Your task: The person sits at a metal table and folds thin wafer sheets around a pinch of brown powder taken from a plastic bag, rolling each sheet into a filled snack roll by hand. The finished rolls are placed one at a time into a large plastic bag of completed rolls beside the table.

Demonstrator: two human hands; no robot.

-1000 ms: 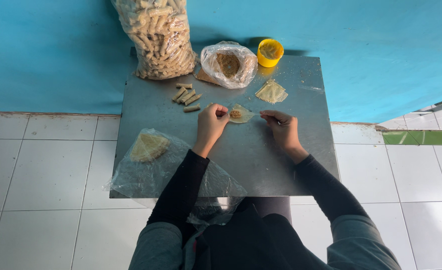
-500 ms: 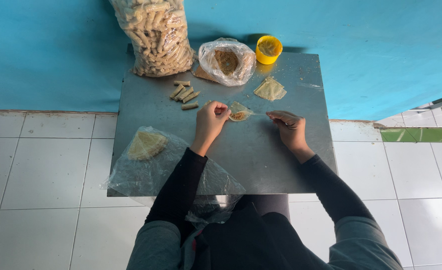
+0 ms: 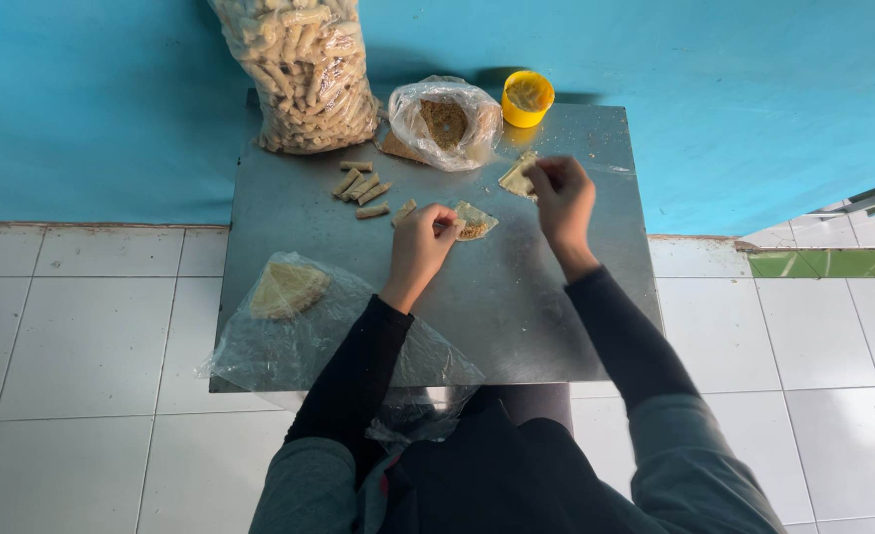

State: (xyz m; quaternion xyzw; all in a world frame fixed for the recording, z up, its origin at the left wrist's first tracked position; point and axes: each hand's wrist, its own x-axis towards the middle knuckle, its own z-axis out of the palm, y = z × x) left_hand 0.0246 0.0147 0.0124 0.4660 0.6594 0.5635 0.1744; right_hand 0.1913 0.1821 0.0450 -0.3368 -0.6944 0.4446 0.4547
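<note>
From the head view, your left hand [image 3: 420, 245] pinches the filled wrapper [image 3: 475, 222] at mid-table, while your right hand [image 3: 560, 201] closes on the wrapper stack [image 3: 517, 178] farther right. Filling could spill if that loose fold slips open. Half a second ago your right hand lay nearer, beside the wrapper.

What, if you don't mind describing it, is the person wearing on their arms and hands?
Both arms are covered by long, close-fitting black sleeves that end at the wrists. The left hand and the right hand are bare: no gloves, and no rings or watch that can be made out.
</note>
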